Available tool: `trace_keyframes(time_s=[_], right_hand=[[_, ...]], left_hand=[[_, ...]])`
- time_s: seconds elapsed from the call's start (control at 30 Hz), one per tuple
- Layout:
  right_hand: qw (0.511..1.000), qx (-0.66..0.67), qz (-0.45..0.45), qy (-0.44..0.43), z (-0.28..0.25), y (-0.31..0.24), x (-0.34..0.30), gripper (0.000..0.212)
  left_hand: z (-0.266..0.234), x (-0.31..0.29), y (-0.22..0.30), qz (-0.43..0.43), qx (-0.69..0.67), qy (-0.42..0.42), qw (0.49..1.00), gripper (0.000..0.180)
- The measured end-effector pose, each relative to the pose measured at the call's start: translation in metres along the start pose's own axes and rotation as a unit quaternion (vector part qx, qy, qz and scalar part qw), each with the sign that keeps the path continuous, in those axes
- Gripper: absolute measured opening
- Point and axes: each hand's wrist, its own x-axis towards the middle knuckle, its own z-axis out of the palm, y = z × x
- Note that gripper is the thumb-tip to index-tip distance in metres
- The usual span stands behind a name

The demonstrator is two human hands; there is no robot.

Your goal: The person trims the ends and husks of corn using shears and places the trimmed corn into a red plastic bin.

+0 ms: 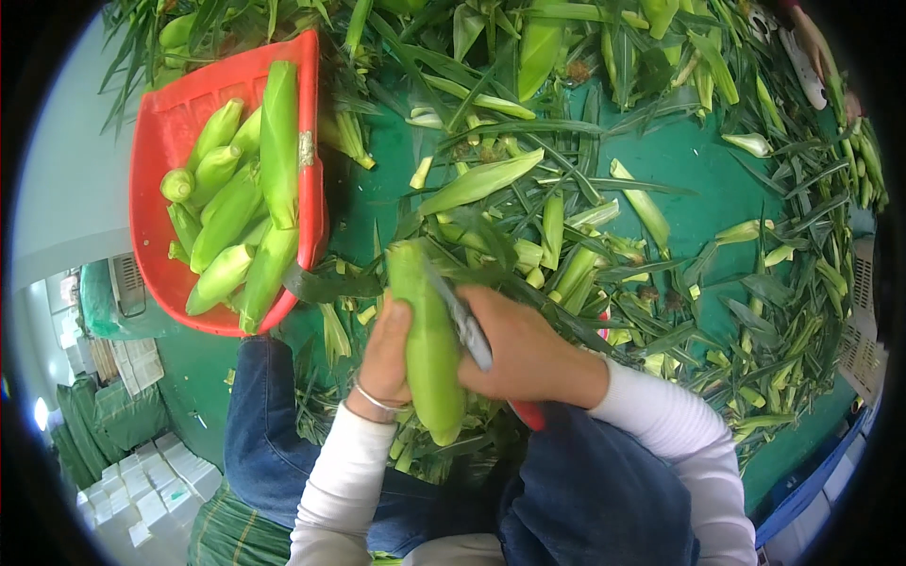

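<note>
Red plastic makes the wide basin (308,123) on the person's left side, and several green corn cobs (226,222) lie in it, crossing each other in different directions, the longest one along the right wall. Long husk leaves (774,377) and short cut stalks cover a great part of the green floor (193,396); they lie close in front of the hands and in a thick heap to the right, so little free surface remains there. One more cob (486,182) lies slantwise on this litter, beyond the hands. At the far upper right, another person's hand (807,38) is near the leaves. White boxes (146,500) stand at the lower left.

The leaves look flat, thin and ribbon-like, while the held corn (429,363) is smooth, pale green and thick, still wrapped in husk, with a blunt upper end and a rounded lower one.

This held corn is above the person's lap, between the two hands. Its long axis runs nearly away from the body: the blunt end points forward and a little to the left, the rounded end points back to the knees in blue jeans (604,481). The left hand (382,354) grasps it from the left side. The right hand (519,349) is closed around a knife (462,321), whose grey blade runs along the right side of the corn; whether it touches, I cannot tell
</note>
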Motion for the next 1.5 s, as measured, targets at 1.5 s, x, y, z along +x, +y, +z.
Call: trace_keyframes(time_s=[1.5], right_hand=[[0.96, 0.163, 0.175, 0.145, -0.037, 0.055, -0.024, 0.056]], left_hand=[[0.233, 0.291, 0.25, 0.406, 0.397, -0.017, 0.823, 0.065]])
